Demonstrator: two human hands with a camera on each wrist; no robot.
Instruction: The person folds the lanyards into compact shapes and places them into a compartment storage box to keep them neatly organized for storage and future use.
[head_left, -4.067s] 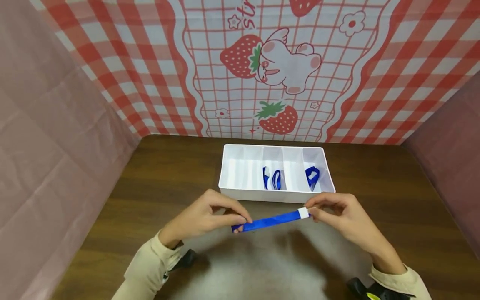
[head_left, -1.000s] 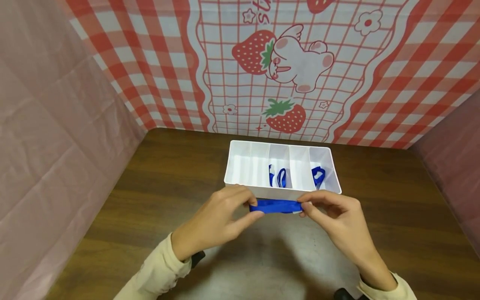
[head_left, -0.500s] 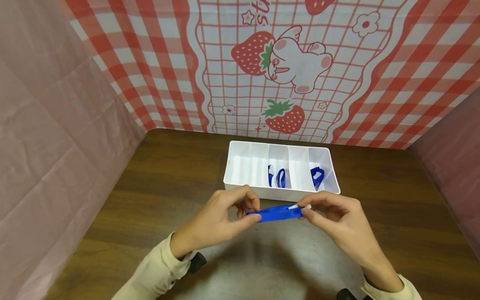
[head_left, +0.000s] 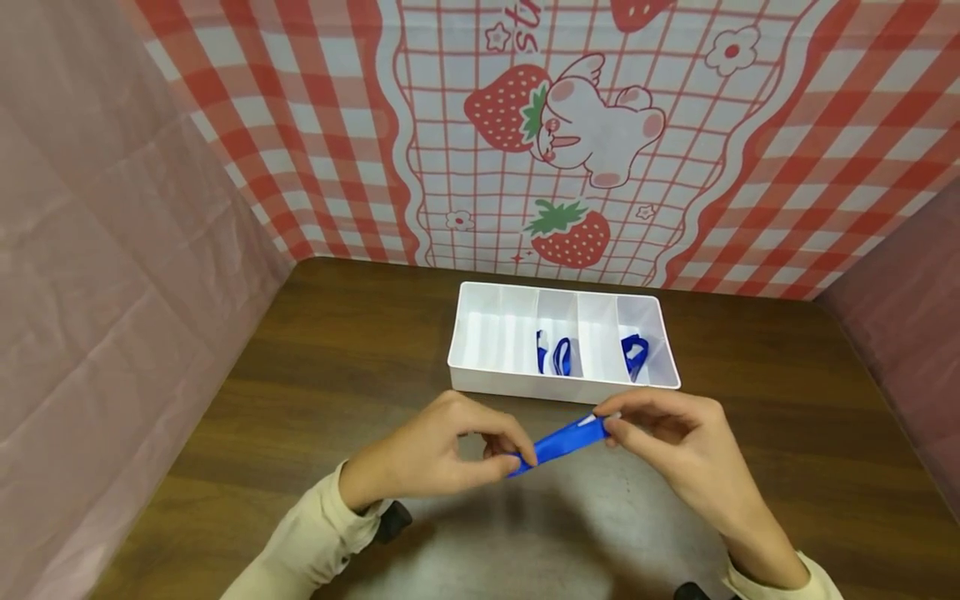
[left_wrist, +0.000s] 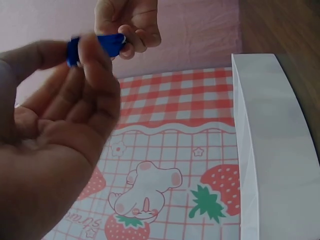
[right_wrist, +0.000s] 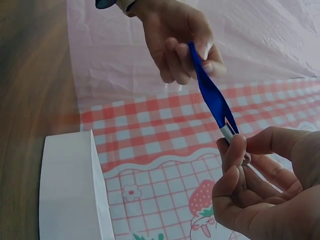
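Head view: both hands, left (head_left: 438, 450) and right (head_left: 675, 450), pinch opposite ends of a blue strap (head_left: 558, 443) before the white tray (head_left: 562, 387).

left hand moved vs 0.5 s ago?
Yes. The left hand has dropped toward the viewer, farther from the white tray, tilting the blue strip.

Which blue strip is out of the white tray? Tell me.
The blue strip pinched between the left hand and right hand, above the table. The other blue strips sit in the white tray.
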